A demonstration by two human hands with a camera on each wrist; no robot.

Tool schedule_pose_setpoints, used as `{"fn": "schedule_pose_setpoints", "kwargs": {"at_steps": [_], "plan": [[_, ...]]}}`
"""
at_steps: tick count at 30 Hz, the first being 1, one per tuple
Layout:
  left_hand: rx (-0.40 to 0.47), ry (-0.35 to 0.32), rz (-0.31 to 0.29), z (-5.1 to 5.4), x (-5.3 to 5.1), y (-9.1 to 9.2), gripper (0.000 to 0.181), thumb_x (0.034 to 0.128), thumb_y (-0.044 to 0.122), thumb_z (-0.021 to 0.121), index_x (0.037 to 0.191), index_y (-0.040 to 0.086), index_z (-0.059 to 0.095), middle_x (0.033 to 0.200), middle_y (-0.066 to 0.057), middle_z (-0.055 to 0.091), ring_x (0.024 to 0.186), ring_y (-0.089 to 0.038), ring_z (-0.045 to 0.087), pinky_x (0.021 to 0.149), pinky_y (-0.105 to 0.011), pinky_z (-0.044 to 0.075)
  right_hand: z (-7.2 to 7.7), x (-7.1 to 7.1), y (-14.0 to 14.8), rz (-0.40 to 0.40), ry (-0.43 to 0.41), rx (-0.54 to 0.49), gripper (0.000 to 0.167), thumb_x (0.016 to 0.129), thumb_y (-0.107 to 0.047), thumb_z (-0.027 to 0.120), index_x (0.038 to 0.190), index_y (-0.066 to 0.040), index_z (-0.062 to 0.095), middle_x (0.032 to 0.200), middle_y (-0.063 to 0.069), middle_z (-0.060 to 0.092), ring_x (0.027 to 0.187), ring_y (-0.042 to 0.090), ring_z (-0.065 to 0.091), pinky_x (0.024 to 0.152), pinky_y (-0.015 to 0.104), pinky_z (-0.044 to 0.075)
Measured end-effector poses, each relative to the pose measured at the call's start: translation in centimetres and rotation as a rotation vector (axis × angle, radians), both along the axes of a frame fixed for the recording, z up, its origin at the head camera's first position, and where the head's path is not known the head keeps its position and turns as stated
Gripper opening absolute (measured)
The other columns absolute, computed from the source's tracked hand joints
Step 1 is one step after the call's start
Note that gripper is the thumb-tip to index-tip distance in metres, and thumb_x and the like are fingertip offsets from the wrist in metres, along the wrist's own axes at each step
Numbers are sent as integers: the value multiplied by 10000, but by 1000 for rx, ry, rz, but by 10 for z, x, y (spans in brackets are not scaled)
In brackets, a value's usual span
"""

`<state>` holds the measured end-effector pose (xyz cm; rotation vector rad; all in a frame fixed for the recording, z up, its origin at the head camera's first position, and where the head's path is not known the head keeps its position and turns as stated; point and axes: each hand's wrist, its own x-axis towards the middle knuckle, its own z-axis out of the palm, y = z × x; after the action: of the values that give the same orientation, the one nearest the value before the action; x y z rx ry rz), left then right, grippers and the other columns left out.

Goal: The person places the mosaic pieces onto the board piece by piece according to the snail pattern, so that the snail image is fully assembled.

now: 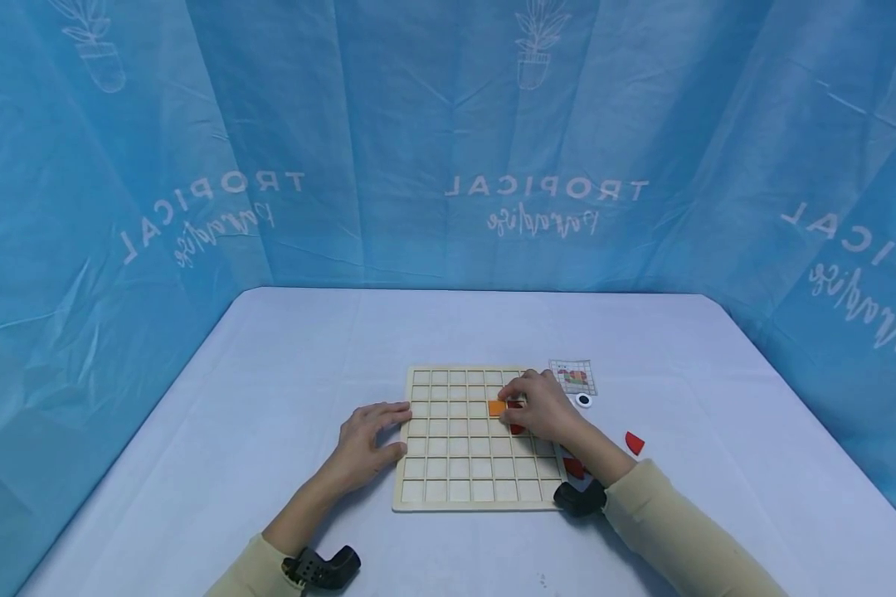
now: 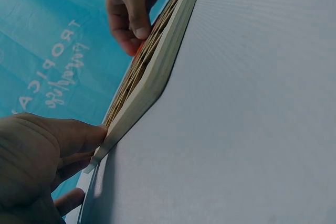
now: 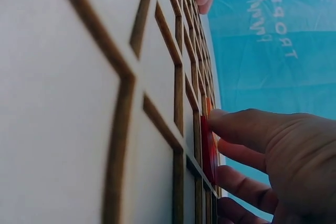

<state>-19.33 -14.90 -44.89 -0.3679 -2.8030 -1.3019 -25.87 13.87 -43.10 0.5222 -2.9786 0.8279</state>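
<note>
A wooden grid board (image 1: 469,507) with square cells lies on the table. At its left edge, my left hand (image 1: 366,439) rests its thumb and fingertips against the frame. My right hand (image 1: 541,406) is over the board's right half, its thumb and fingers bent about a red tile (image 1: 516,405), partly hidden beneath them. An orange square tile (image 1: 496,408) sits in the cell just left of it. Another red tile (image 1: 518,429) shows below the thumb. In the right wrist view, the thumb (image 3: 223,121) touches the red and orange tiles.
A small printed picture card (image 1: 573,376) lies beyond the board's right corner, with a round black-and-white eye piece (image 1: 583,400) beside it. One red wedge (image 1: 635,443) lies to the right. More red pieces (image 1: 573,468) are partly under the right forearm.
</note>
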Motion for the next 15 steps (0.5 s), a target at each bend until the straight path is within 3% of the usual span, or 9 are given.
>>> {"fn": "schedule_pose_setpoints", "kwargs": {"at_steps": [8, 15], "plan": [[-7, 10, -12, -1, 0, 0, 452, 814, 78, 663, 1261, 75, 597, 1405, -63, 502, 1354, -330, 296, 1110, -596, 125, 16, 9, 16, -43, -10, -57, 277, 805, -257, 718, 1067, -169, 706, 1053, 37, 617, 1001, 239, 469, 794, 397, 453], [-23, 13, -9, -1, 0, -2, 452, 815, 88, 667, 1262, 77, 596, 1404, -63, 503, 1352, -334, 303, 1111, -602, 133, 22, 27, 45, -135, 25, 23, 297, 776, -268, 748, 1050, -159, 706, 1098, 57, 624, 1033, 235, 441, 774, 393, 499]]}}
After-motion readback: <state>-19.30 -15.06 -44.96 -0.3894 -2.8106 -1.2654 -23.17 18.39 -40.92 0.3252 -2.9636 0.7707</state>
